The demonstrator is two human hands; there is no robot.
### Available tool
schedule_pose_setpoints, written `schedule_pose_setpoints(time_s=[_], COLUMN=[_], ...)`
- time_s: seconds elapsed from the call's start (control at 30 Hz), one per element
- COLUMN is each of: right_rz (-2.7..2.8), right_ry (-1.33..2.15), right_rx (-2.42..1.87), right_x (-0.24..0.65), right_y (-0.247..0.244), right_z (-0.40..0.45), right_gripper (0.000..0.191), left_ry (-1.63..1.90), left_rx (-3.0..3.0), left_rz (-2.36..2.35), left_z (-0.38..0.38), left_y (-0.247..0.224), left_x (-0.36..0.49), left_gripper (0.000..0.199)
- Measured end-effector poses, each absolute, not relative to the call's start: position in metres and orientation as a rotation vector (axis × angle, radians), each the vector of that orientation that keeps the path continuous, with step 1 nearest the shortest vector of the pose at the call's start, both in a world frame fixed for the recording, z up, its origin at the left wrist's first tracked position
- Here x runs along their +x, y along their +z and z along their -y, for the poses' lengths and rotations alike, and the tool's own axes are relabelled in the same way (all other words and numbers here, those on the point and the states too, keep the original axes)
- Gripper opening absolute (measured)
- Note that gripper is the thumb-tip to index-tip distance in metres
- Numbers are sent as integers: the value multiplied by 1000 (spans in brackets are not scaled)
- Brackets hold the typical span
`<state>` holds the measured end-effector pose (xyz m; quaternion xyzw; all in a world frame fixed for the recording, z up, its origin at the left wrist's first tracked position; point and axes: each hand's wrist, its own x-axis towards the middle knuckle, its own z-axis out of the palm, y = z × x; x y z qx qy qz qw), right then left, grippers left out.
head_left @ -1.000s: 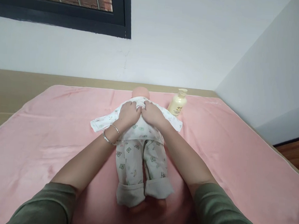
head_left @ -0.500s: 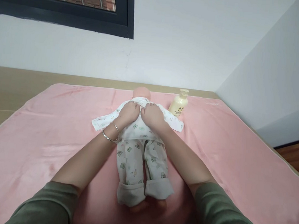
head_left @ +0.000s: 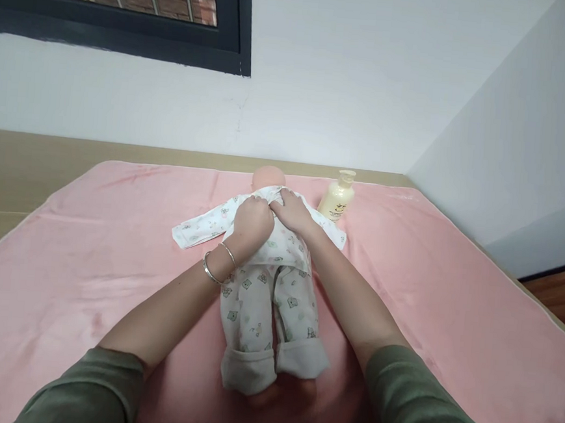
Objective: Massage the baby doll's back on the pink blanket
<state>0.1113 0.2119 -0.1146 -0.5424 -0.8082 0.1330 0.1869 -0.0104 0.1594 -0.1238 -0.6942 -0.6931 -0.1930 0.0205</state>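
A baby doll (head_left: 268,176) lies on the pink sheet with its bald head away from me. It wears a white long-sleeved baby shirt (head_left: 280,245) and matching printed pants (head_left: 255,313) with turned-up cuffs. My left hand (head_left: 253,222), with two bangles at the wrist, is closed at the middle of the shirt's upper part, its fingertips turned out of sight. Close beside it, my right hand (head_left: 293,211) rests on the shirt near the collar, fingers stretched out and thumb apart. The shirt's sleeves spread out to both sides. Dim shadow covers the doll's feet.
A pale yellow pump bottle (head_left: 337,197) stands just beyond the right sleeve. The pink sheet (head_left: 86,274) covers most of the wooden surface (head_left: 6,170). Behind are a white wall (head_left: 332,78) and a dark-framed window (head_left: 232,38).
My left hand has shifted right and slightly nearer me, turning into a fist shape. My right hand's fingers have straightened out toward the collar. The doll and bottle stay in place.
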Motion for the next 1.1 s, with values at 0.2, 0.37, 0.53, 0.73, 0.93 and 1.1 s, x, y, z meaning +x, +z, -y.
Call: schedule_pose_setpoints(time_s=[0.2, 0.37, 0.53, 0.73, 0.93, 1.1], right_rz=[2356, 2469, 2360, 2294, 2380, 2421], right_ry=[230, 157, 364, 300, 202, 236], right_rx=[-1638, -1627, -1601, -1603, -1680, -1651], right_x=[101, 91, 103, 111, 96, 90], right_y=[-108, -98, -105, -126, -108, -96], right_z=[-188, -165, -191, -220, -184, -165], right_gripper=[44, 38, 40, 50, 46, 34], left_ry=[-657, -755, -700, -562, -629, -714], left_rx=[-2222, -2294, -2231, -2206, -2294, -2256], left_rz=[2127, 2221, 2151, 2057, 2200, 2280], left_z=[-166, -183, -177, -163, -180, -188], left_y=[-128, -132, -131, -128, -131, -136], left_x=[-19, -40, -32, -16, -32, -38], left_gripper=[36, 40, 43, 38, 44, 45])
